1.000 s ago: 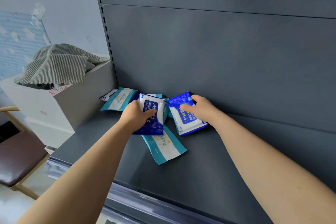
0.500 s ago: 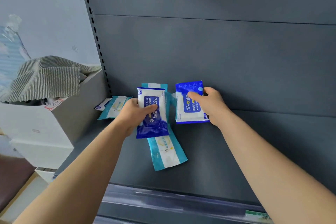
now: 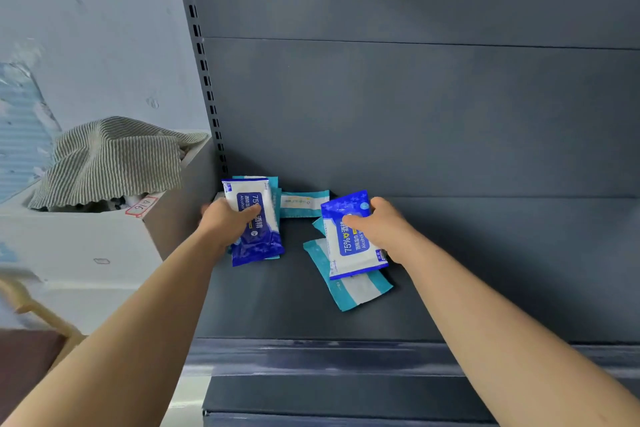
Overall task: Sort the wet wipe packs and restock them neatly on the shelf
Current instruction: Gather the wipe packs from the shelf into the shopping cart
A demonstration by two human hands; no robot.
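My left hand [image 3: 227, 220] grips a blue and white alcohol wipe pack [image 3: 256, 239] at the shelf's left end, with teal packs [image 3: 275, 191] partly hidden behind it. My right hand [image 3: 379, 227] holds a second blue and white alcohol wipe pack [image 3: 349, 250] tilted above a teal and white pack [image 3: 356, 289] that lies flat on the dark grey shelf [image 3: 284, 302]. Another teal and white pack [image 3: 304, 203] lies against the back panel between my hands.
A white cardboard box [image 3: 90, 246] draped with a striped cloth [image 3: 110, 159] stands left of the shelf upright [image 3: 204, 80]. A wooden chair [image 3: 31, 343] sits low at the left. The shelf runs on to the right.
My left hand carried its blue pack left toward the upright. My right hand lowered and tilted its blue pack over the flat teal pack. The view shifted.
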